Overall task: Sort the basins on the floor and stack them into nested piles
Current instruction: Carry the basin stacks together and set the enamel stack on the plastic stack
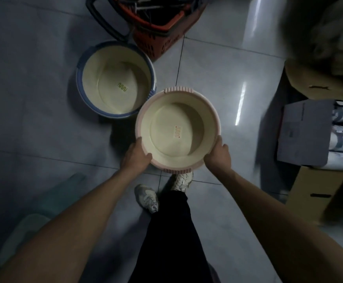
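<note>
A pink-rimmed basin [177,111] with a cream inside is held above the floor in front of me. My left hand [136,156] grips its near-left rim and my right hand [218,155] grips its near-right rim, thumbs over the edge. A blue-rimmed basin [89,78] with a cream inside stands on the floor just beyond and to the left; the pink basin's far-left edge overlaps its near-right rim in view. A blurred green basin [29,225] lies at the lower left, partly hidden by my left forearm.
A red shopping basket [160,41] with a black handle stands beyond the blue-rimmed basin. Cardboard boxes [313,199] and a grey box [305,131] line the right side. My feet in white shoes [148,198] are on the tiled floor below the pink-rimmed basin.
</note>
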